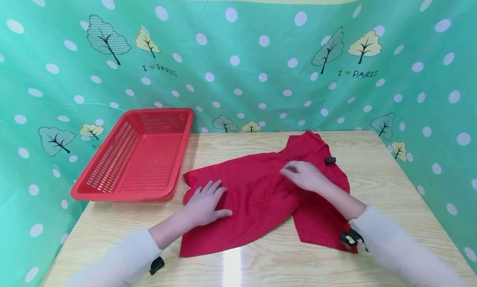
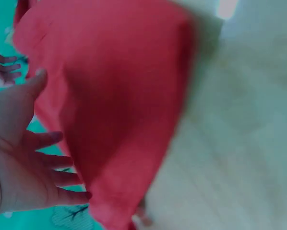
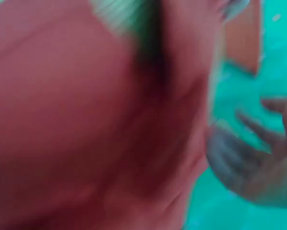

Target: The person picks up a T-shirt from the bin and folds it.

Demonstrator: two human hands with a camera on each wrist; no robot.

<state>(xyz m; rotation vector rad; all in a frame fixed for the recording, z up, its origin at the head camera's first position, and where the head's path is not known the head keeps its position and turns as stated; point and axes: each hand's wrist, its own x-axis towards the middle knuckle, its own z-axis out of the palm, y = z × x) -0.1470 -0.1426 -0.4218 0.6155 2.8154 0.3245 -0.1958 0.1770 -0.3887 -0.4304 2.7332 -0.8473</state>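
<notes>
A red short-sleeved shirt (image 1: pixel 246 175) lies rumpled across the table, its collar end to the right. My left hand (image 1: pixel 206 204) is over its left end in the head view, fingers spread and thumb out. In the left wrist view the straight fingers (image 2: pixel 69 179) show beside the red cloth, with nothing between them. Over the shirt's upper middle is my right hand (image 1: pixel 303 175), fingers loosely bent. The blurred right wrist view shows those bent fingers (image 3: pixel 232 155) near the cloth, holding nothing. A small black piece (image 1: pixel 330 160) shows at the collar end.
A red plastic basket (image 1: pixel 179 154) with slotted sides stands at the table's back left. The pale wooden table (image 1: pixel 376 179) extends around the shirt. Green dotted cloth (image 1: pixel 238 71) hangs behind and along both sides.
</notes>
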